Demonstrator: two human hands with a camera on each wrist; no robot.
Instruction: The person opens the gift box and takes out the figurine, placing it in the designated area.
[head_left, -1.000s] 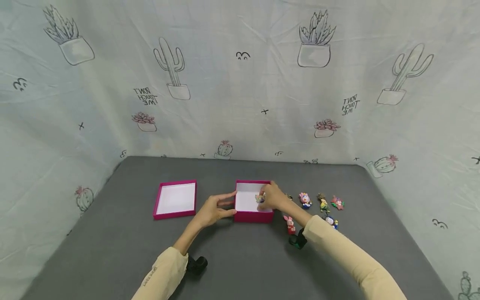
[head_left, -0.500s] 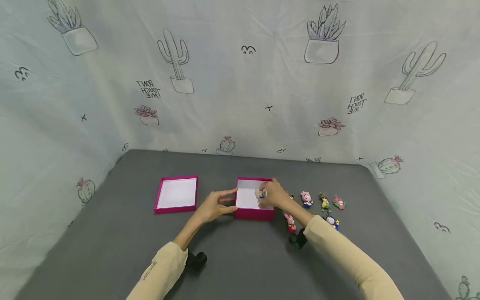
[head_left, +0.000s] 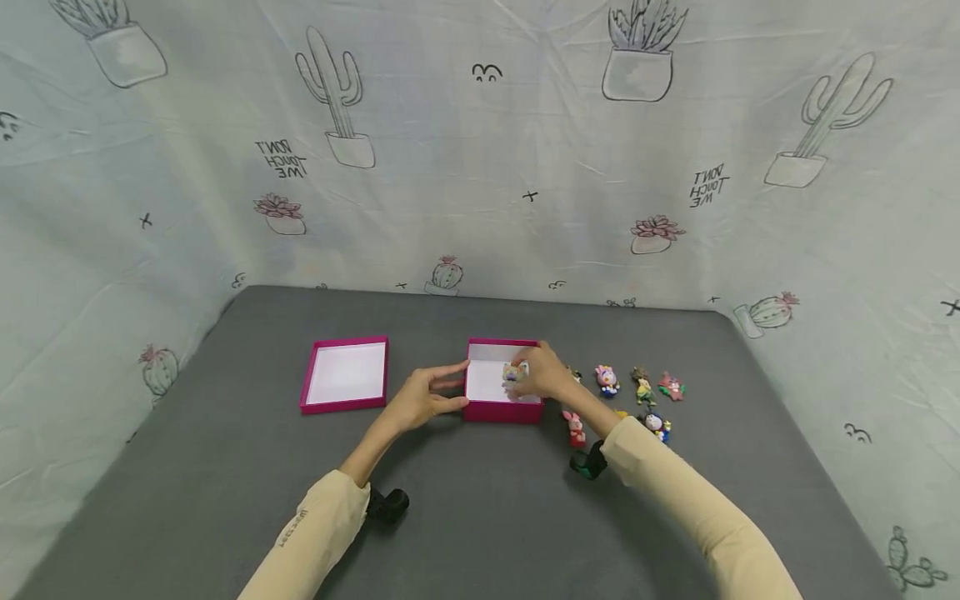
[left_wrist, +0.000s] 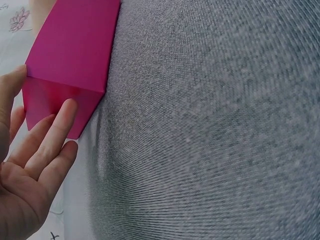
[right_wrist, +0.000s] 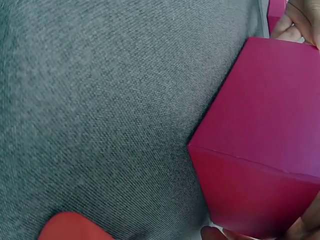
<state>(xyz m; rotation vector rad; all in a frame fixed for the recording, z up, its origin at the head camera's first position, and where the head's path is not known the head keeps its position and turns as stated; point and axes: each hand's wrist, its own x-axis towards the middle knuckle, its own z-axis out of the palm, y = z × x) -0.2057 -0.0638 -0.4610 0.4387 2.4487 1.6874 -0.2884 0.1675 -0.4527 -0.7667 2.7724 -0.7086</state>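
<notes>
In the head view a magenta box (head_left: 502, 412) with a white inside stands in the middle of the grey table. My left hand (head_left: 414, 402) steadies its left side with outstretched fingers; the left wrist view shows the fingertips against the magenta wall (left_wrist: 65, 60). My right hand (head_left: 546, 375) reaches over the box's right side. Between its thumb and fingers it pinches a small multicoloured figurine (head_left: 514, 372) inside the box, partly covered by the fingers. In the right wrist view the box's outer walls (right_wrist: 265, 105) hide most of that hand.
The matching lid (head_left: 346, 374) lies at left, white inside up. Right of the box lie several figurines, among them a pink rabbit (head_left: 575, 430), a pink-eared one (head_left: 607, 381), a green-clad one (head_left: 642, 387), a red one (head_left: 672, 387) and a blue one (head_left: 656, 426). A patterned curtain (head_left: 480, 167) hangs behind.
The head view has tilted slightly, so everything sits higher. The right fingers have spread a little and more of the figurine shows. The left hand keeps its place on the box.
</notes>
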